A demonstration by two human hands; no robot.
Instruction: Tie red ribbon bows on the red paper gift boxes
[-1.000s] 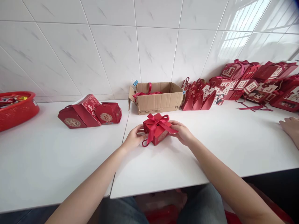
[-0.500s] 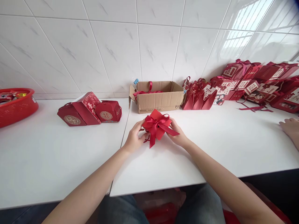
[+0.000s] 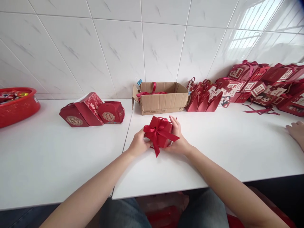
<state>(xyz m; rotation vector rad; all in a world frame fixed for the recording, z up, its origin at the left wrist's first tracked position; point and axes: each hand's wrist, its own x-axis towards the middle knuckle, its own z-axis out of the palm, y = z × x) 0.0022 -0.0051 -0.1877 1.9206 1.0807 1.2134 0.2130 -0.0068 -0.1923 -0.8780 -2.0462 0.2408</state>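
Note:
A small red gift box (image 3: 159, 131) tied with a red satin ribbon bow is tilted toward me just above the white table (image 3: 71, 158). My left hand (image 3: 139, 144) grips its left side with curled fingers. My right hand (image 3: 178, 137) wraps its right side, fingers up along the far face. The bow faces me and its tails hang down over the front.
An open cardboard box (image 3: 163, 98) with red ribbons stands behind. Several red gift boxes (image 3: 92, 112) lie at the left, a red basket (image 3: 16, 106) at the far left. Red gift bags (image 3: 249, 88) line the wall at the right. Another person's hand (image 3: 295, 131) rests at the right edge.
The box was lifted off the table and tipped so the bow faces me. My right hand shifted from the bow to the box's far right side.

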